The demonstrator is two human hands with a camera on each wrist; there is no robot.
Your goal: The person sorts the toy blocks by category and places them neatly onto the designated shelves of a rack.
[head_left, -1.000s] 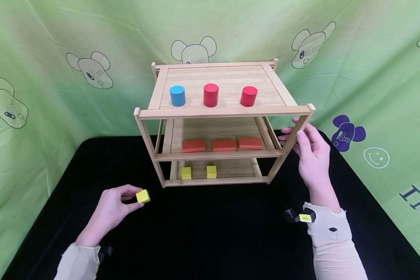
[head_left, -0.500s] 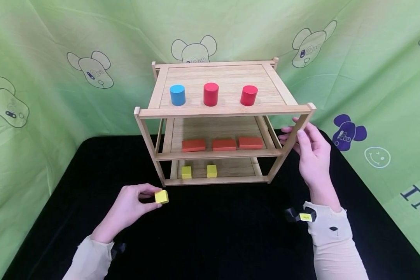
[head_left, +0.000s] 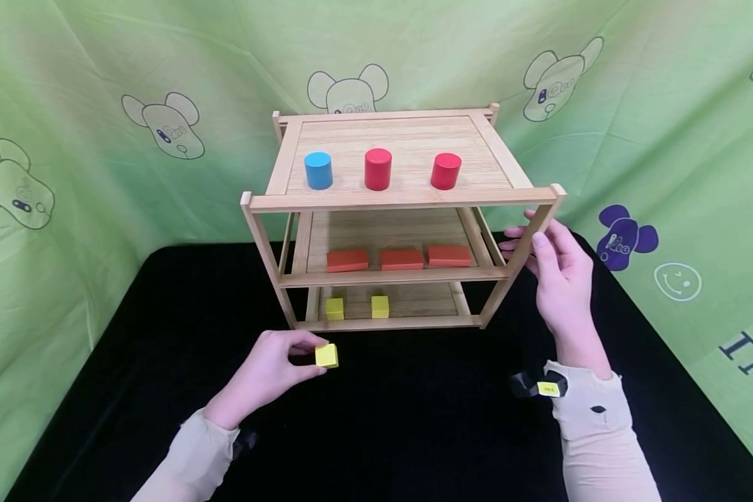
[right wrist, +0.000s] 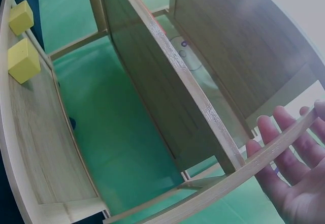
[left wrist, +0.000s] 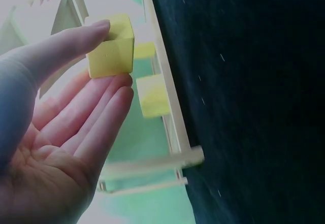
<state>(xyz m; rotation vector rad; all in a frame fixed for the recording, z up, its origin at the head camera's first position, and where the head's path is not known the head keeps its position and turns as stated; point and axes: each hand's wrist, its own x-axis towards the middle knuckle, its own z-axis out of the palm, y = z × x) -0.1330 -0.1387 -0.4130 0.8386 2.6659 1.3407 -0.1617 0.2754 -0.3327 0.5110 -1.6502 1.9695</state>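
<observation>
My left hand [head_left: 266,369] pinches a yellow cube [head_left: 326,355] between thumb and fingers, in front of a three-tier wooden shelf [head_left: 401,201] and just below its bottom tier. In the left wrist view the thumb lies on one side of the held cube [left wrist: 110,56], the fingertips on the other. Two more yellow cubes, a left one [head_left: 335,309] and a right one [head_left: 380,307], sit on the bottom tier. At the shelf's right front post, my right hand [head_left: 561,286] holds the post, thumb in front and fingers behind; its fingertips [right wrist: 264,122] show past the wood.
Three flat red blocks [head_left: 401,260] lie in a row on the middle tier. On top stand a blue cylinder [head_left: 318,171] and two red ones, in the middle [head_left: 378,169] and right [head_left: 445,171]. Black cloth [head_left: 401,418] covers the table; a green curtain [head_left: 238,77] hangs behind.
My left hand has moved steadily to the right with the yellow cube, from left of the shelf to below its left part. The right hand stays at the post.
</observation>
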